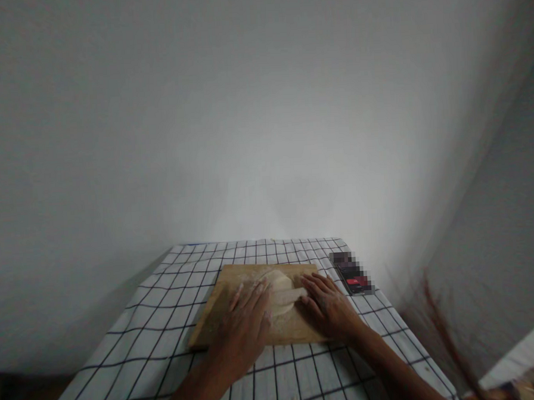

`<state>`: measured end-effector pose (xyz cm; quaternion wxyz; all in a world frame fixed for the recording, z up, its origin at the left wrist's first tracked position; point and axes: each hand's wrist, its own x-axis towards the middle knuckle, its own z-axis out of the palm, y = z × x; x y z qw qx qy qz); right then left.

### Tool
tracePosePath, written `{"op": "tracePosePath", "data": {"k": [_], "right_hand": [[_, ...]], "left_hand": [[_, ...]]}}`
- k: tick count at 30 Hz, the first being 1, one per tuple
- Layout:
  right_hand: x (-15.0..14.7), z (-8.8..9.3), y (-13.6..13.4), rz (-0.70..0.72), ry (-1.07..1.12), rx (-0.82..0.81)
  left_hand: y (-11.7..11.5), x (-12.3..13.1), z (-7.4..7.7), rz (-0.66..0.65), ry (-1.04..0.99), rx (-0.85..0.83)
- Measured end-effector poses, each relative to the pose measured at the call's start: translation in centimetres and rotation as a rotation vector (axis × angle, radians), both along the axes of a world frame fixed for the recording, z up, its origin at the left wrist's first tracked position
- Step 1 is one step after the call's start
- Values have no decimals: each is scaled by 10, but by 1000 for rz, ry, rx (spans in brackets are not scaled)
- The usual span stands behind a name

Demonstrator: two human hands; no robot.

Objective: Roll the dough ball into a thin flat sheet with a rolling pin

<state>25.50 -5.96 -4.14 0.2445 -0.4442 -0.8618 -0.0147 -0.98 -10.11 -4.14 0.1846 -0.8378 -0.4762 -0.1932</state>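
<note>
A pale, short rolling pin (289, 296) lies crosswise over a flat, roundish piece of dough (278, 279). Beneath them is a wooden board (235, 273) dusted with flour. My left hand (248, 314) rests over the pin's left end, its fingers stretched forward and floury. Over the right end lies my right hand (325, 301), with its fingers extended and its thumb apart, nearer to me. Both pin ends are hidden under my hands, and part of the dough is covered too.
The board sits on a table with a white, black-checked cloth (165, 313). A dark, flat object with a red patch (352, 279) lies at the table's right edge, blurred out. A grey wall (254, 135) rises behind the table. Reddish bristles (438, 310) show beyond the right edge.
</note>
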Motion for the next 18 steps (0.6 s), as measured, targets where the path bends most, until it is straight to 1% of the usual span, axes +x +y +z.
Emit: {"op": "tracePosePath", "data": {"k": [5,10,12,15,18], "right_hand": [[-15,19,45,-3,-80,-34],[-38,41,82,-142,-104,-120],[-45,48,96,-156,-110,-137],[-53,52,118,-141,-149,-164],[-56,47,135,-119,-191,-186]], "left_hand": [[23,4,6,42,4,19],[44,-3,8,102,9,-3],[50,-9,8,106,56,24],[58,-17,9,108,125,43],[66,-19,8,135,136,-5]]}}
